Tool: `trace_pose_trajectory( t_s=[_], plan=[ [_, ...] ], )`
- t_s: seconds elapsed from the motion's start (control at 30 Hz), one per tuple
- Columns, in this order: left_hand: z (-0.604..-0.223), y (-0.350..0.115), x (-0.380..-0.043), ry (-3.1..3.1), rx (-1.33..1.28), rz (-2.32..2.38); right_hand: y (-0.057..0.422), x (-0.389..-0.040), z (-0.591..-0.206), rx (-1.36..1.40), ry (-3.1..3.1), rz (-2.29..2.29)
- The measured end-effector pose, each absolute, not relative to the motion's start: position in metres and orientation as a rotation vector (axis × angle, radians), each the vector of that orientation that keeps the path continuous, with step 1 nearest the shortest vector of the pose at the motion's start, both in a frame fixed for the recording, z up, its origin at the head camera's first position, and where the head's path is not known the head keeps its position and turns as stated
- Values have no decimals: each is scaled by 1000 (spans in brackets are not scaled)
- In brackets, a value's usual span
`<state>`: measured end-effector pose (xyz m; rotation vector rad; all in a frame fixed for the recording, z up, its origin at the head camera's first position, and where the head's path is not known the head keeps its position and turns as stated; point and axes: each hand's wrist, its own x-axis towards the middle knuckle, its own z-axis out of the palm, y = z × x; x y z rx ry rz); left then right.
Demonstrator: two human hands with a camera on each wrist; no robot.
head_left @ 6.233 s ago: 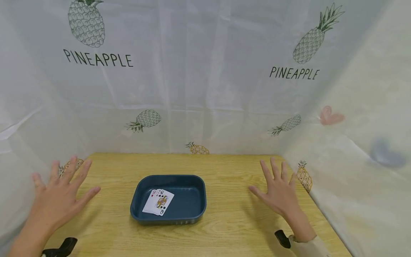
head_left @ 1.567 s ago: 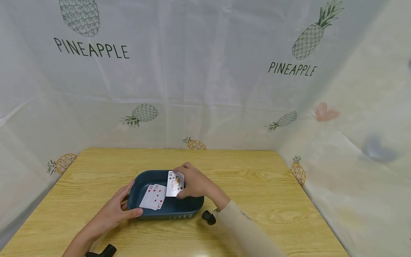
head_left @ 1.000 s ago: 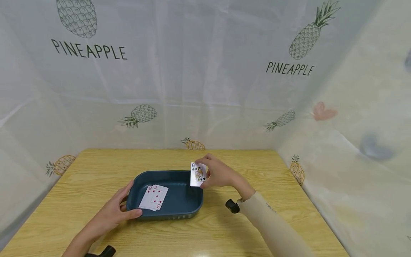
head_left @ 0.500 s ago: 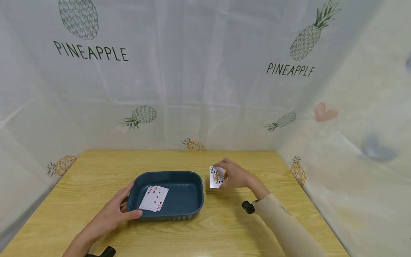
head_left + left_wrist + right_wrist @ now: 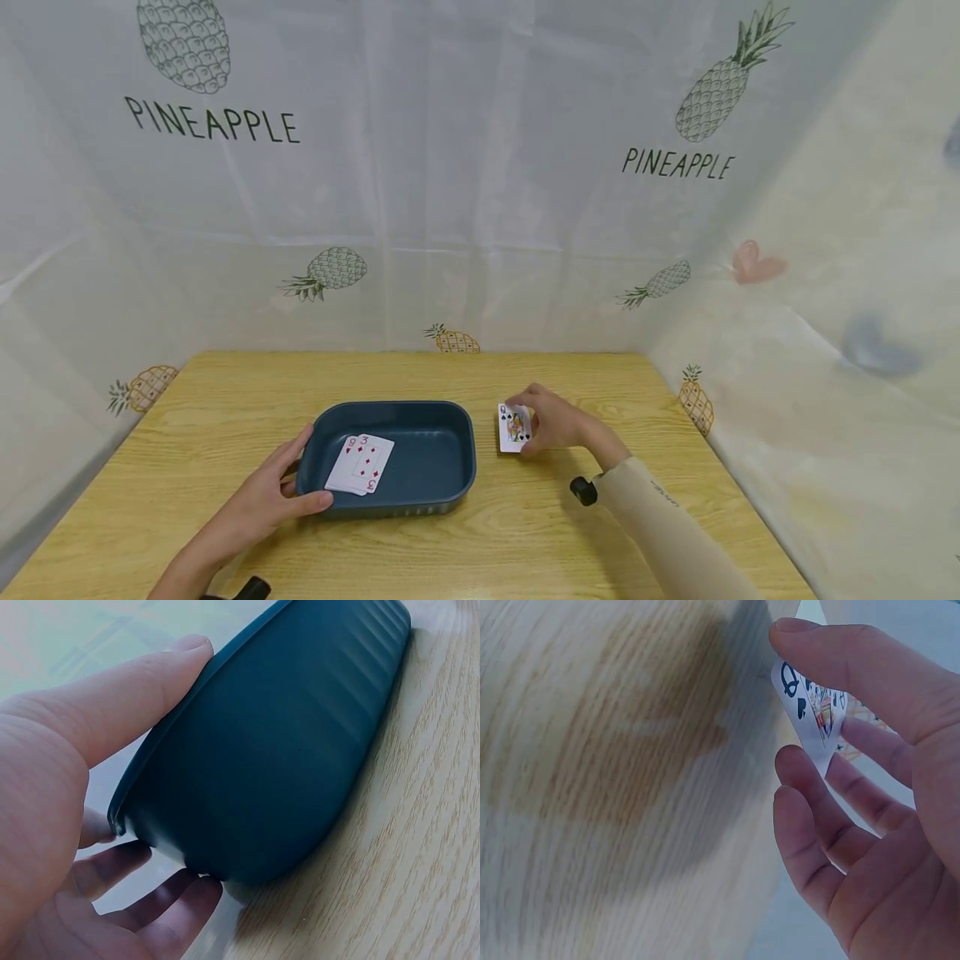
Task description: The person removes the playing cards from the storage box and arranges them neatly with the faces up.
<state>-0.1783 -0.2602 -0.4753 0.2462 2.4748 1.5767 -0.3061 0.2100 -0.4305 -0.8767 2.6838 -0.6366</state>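
Note:
A dark blue rectangular dish (image 5: 397, 506) stands on the table. My left hand (image 5: 255, 504) holds its left end, and in the left wrist view the thumb lies on the rim while the fingers (image 5: 172, 915) are round the outer wall. Inside the dish, at the left, several playing cards (image 5: 358, 465) lie overlapped, a three of diamonds on top and a nine behind. To the right of the dish, my right hand (image 5: 558, 423) pinches a queen of spades (image 5: 513, 432) by its edges, close above the table. In the right wrist view the queen card (image 5: 808, 724) looks tilted between thumb and fingers.
The wooden table (image 5: 450, 558) has a pale curtain (image 5: 480, 167) printed with pineapples behind it and more curtain along both sides. Black wrist camera mounts (image 5: 583, 491) stick out at both wrists.
My right hand has lifted the queen of spades out of the dish, carried it right past the rim and lowered it toward the table. The left hand has come onto the dish and stayed there.

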Motion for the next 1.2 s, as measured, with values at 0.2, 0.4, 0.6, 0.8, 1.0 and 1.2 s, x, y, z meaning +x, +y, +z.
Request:
trace_pose_trajectory(
  t_s=[0.2,0.4,0.6,0.8,1.0,1.2],
  plan=[
    [-476,-260,-177,2475,255,1588,210,-309,-437,-854,2658,-591],
    [-476,-260,-178,2494,253,1576,207,-312,-442,-812,2649,-564],
    [-476,-260,-178,2490,243,1574,204,-317,-446,-763,2615,-596],
    [-476,-260,-178,2506,238,1558,204,-322,-448,-734,2580,-607],
    [-478,-261,-179,2496,265,1584,205,-326,-449,-740,2570,-601],
    [-479,-261,-179,2471,247,1588,206,-326,-451,-736,2535,-675]
  ],
)
